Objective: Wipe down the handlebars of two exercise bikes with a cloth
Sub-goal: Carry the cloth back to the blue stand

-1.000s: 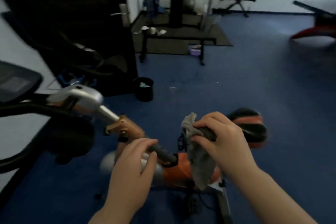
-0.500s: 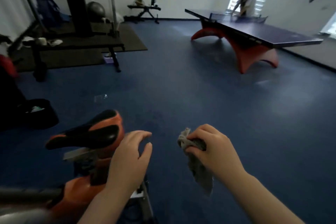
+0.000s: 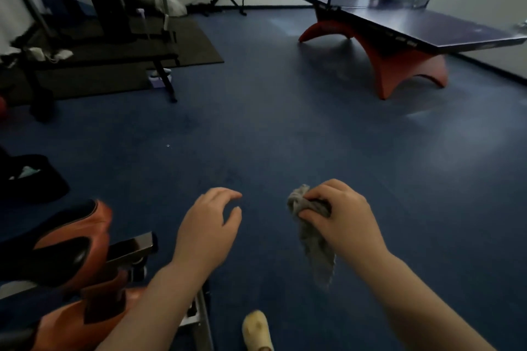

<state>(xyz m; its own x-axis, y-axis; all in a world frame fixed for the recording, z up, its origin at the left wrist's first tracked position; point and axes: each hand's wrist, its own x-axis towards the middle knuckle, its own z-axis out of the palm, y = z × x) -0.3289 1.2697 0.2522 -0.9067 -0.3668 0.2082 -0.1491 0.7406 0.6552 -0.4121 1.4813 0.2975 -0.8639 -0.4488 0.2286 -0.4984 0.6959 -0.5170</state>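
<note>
While right hand (image 3: 342, 216) pinches cloth (image 3: 315, 248), left hand (image 3: 208, 228) hangs spread over blue floor (image 3: 285, 128).

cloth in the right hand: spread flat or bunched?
Bunched. The right hand grips the grey cloth crumpled at its top, the rest hanging as a narrow, tapering wad below the fist.

The blue floor (image 3: 271, 128) carries a table tennis table (image 3: 413, 28) with red legs at the far right. A dark mat (image 3: 159, 51) lies at the far left, and a black bench (image 3: 94, 63) stands on it. An orange exercise bike (image 3: 85, 288) stands at the lower left.
</note>
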